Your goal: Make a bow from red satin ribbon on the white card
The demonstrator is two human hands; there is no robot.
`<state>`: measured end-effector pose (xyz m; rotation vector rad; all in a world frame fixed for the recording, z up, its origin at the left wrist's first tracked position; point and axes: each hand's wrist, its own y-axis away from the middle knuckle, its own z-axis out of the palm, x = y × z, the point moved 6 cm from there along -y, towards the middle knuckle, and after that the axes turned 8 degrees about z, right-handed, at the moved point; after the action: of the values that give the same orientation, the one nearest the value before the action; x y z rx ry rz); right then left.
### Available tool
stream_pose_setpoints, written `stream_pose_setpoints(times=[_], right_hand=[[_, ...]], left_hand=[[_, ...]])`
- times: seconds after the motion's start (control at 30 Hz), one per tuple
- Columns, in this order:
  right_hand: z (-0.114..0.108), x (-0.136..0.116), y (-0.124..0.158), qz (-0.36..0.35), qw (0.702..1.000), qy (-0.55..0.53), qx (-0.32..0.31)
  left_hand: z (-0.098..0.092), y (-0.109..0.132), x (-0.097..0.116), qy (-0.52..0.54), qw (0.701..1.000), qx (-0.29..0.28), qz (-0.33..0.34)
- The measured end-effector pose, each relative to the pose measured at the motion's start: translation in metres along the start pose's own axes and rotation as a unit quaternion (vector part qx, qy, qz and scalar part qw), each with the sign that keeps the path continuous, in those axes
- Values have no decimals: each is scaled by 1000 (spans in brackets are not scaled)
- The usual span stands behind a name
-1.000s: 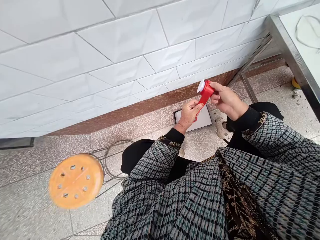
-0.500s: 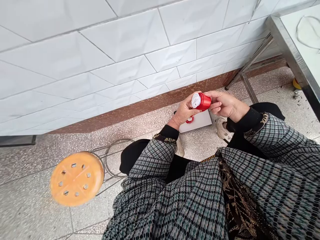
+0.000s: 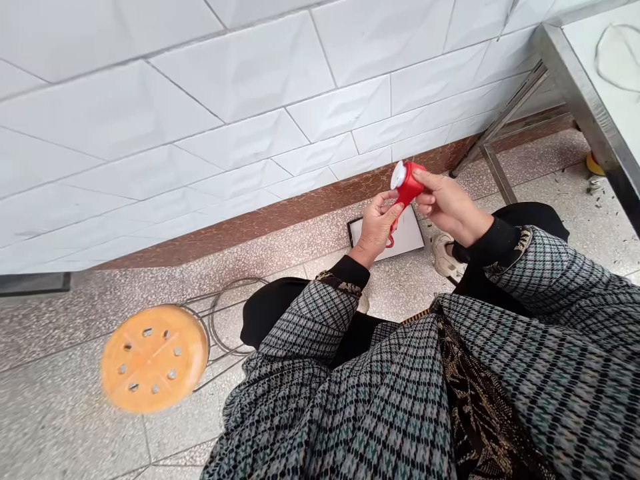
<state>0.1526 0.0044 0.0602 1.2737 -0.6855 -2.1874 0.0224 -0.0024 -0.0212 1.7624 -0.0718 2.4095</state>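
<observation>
Both hands hold one red plastic piece (image 3: 407, 189) out in front of my knees. It has a white round end facing up and left, and a narrower red part running down to a small loop; its exact kind I cannot make out. My left hand (image 3: 375, 227) is closed on the narrow lower part, thumb laid along it. My right hand (image 3: 453, 207) pinches the wide upper body from the right side. Below them on the floor lies a flat white panel with a dark edge (image 3: 410, 237), partly hidden by my left hand and the red piece.
To the left a round orange stool (image 3: 155, 357) with metal wire legs stands on the speckled floor. A white tiled wall (image 3: 260, 87) runs ahead. A metal-framed table (image 3: 575, 87) with a loop of wire on it is at the right.
The red piece has turned and risen slightly, its white end now up and away. My left hand has shifted from the body near the white end to the narrow lower part.
</observation>
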Motion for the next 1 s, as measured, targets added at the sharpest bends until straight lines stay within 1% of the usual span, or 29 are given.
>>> stream_pose_setpoints(times=[0.07,0.13,0.17,0.23,0.33,0.4,0.47,0.6,0.67,0.7,0.77,0.83,0.9,1.0], right_hand=[[-4,-8,-4,4,1000,-20,-2],[-4,-10,-6,30,999,-23,-16],[-3,-9,-7,48,998,-21,-25],[-2,-6,-6,80,996,-17,-40],[1,1,-5,113,992,-19,-55],[1,5,-5,135,989,-16,-63],[0,10,-4,160,985,-11,-67],[-1,16,-2,212,974,-7,-80],[0,16,1,225,970,-8,-88],[1,15,2,227,970,-10,-89],[5,15,6,216,972,-19,-86],[7,17,9,179,981,-22,-72],[9,21,11,125,991,-10,-53],[7,24,10,60,997,24,-33]], left_hand=[[2,1,1,-24,1000,-12,8],[2,2,1,-47,998,-35,11],[1,1,1,-55,998,-43,13],[-3,-2,4,-56,997,-38,25],[-10,-9,8,-40,998,-29,39],[-13,-13,13,-31,998,-38,43],[-14,-16,20,-30,996,-65,57],[-12,-17,30,-40,985,-136,101],[-12,-16,30,-44,981,-152,116],[-13,-16,28,-43,980,-151,119],[-15,-15,24,-34,984,-132,117],[-16,-13,17,-15,990,-99,97],[-15,-10,10,5,996,-75,55],[-7,-1,0,22,998,-65,-11]])
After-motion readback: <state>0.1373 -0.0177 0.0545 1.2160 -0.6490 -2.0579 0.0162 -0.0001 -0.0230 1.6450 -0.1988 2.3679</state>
